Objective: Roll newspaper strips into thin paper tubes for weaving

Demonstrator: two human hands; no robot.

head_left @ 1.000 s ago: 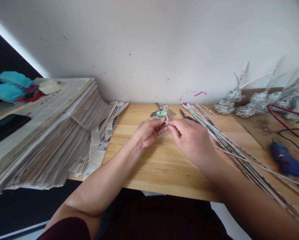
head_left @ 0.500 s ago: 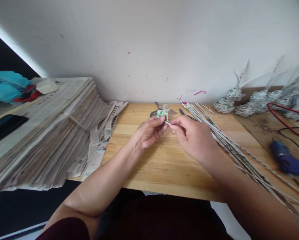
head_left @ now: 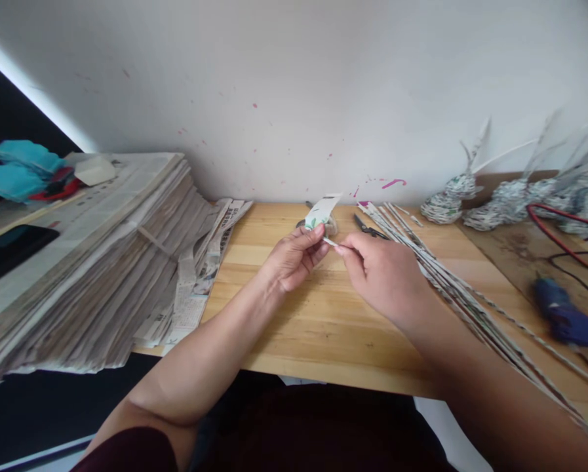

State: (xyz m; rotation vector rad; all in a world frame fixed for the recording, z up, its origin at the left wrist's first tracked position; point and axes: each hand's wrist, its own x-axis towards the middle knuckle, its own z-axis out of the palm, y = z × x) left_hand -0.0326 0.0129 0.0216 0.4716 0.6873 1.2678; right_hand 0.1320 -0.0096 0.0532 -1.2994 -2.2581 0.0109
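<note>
At the centre of the clock, over the pale, wood-grained tabletop (head_left: 303,334), the person's two bare hands meet around a narrow green-and-white printed paper strip (head_left: 322,211). The left hand (head_left: 296,259) pinches the strip between thumb and fingers, and its free part stands up towards twelve o'clock, leaning slightly to one. From the same grip a thin white paper roll (head_left: 330,242) pokes out towards four o'clock, where the right hand (head_left: 379,272) holds its end between thumb and forefinger. The hands stay almost where they were a second ago, but the strip differs: then only a small, mostly green patch showed above the left thumb, while now a longer, whiter length with a dark mark rises there, covering part of the small objects behind. More of the roll also shows between the hands. This probably means the strip is being fed through the left hand and twisted into the roll, though the fingers hide where flat paper becomes rolled. Dark-handled metal shears (head_left: 370,227) lie near two o'clock, beside a bundle of long, thin rolled-paper sticks (head_left: 441,278) stretching round towards four, both apart from the strip.
</note>
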